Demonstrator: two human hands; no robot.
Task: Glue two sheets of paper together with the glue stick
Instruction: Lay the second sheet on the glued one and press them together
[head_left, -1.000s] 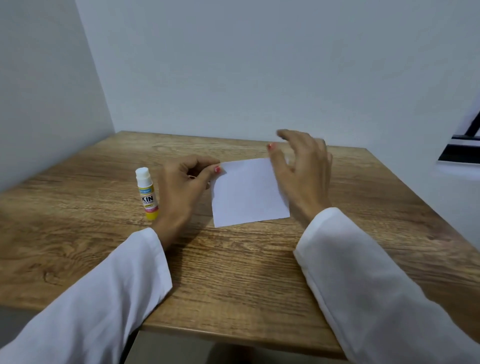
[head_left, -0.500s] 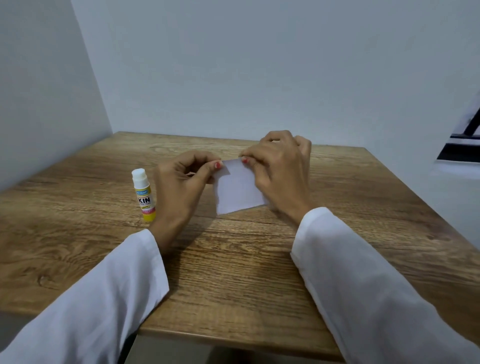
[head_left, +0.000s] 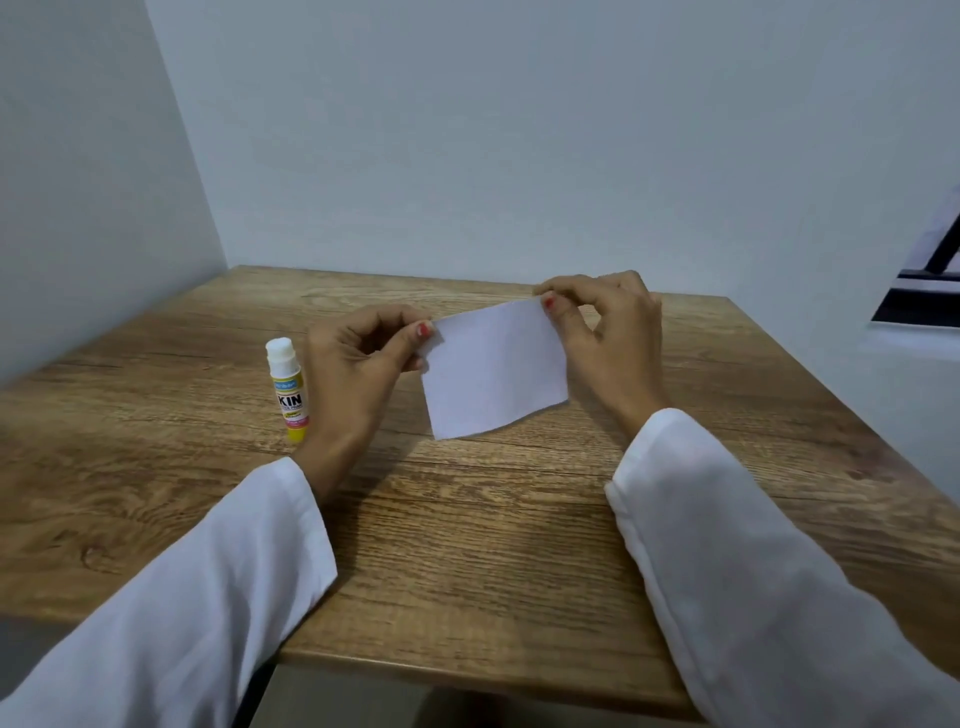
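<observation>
A small white paper (head_left: 493, 376) hangs above the wooden table (head_left: 467, 519), lifted by its two top corners. My left hand (head_left: 358, 371) pinches the top left corner between thumb and forefinger. My right hand (head_left: 605, 338) pinches the top right corner the same way. I cannot tell whether it is one sheet or two lying on each other. A glue stick (head_left: 288, 387) with a white cap and a yellow base stands upright on the table, just left of my left hand.
The table sits in a corner between a grey wall on the left and one behind. Its front edge (head_left: 467, 675) runs below my sleeves. A dark frame (head_left: 919, 296) shows at the right edge of the view.
The paper lay flat on the table under my right hand; my right hand took its top right corner and both hands have raised it off the table.
</observation>
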